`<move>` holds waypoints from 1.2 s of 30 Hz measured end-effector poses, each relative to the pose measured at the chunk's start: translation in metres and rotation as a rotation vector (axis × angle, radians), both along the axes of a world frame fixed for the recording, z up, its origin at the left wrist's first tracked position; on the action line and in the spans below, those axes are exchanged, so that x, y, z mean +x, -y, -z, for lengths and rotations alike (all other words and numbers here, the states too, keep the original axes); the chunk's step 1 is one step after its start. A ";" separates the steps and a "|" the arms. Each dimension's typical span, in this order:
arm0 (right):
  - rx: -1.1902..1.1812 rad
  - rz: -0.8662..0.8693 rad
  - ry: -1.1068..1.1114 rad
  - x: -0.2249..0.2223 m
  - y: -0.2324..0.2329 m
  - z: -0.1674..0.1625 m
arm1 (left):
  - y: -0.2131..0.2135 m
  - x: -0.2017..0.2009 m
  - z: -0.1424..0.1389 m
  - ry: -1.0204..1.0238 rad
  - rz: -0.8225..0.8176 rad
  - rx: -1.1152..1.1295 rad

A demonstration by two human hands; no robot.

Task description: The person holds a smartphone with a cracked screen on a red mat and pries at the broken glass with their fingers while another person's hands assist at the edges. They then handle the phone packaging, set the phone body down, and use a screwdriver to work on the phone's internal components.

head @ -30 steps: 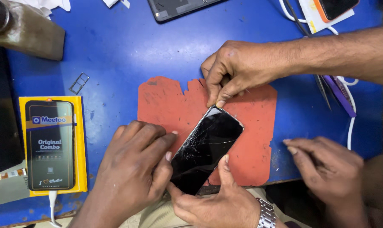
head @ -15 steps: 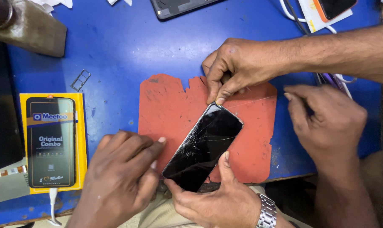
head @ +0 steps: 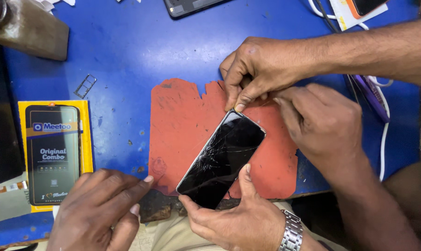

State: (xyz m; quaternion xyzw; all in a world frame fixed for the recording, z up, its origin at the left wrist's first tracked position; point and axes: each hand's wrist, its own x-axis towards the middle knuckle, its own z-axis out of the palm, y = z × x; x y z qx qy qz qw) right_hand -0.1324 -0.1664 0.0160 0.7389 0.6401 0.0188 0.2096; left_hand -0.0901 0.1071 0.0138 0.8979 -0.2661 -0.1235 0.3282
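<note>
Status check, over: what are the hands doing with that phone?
Left hand flat beside red mat, empty. Right hand grips cracked phone by lower end. Co-worker's hands at its top corner.

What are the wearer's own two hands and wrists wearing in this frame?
Both hands are bare: no gloves, rings or sleeves in view. The right hand has a silver metal link watch band at the wrist. The left hand wears nothing visible.

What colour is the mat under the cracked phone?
The mat is a worn reddish orange with ragged edges, lying on a blue table; it shows in the head view.
</note>
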 end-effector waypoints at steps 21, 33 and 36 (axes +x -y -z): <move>0.130 0.165 -0.137 -0.004 0.002 0.006 | 0.036 0.022 -0.016 0.068 -0.056 -0.066; -0.041 0.010 -0.046 0.002 -0.001 0.002 | 0.049 0.033 -0.017 0.102 -0.077 -0.087; -0.055 -0.005 -0.067 0.001 0.000 0.005 | 0.054 0.036 -0.017 0.125 -0.067 -0.104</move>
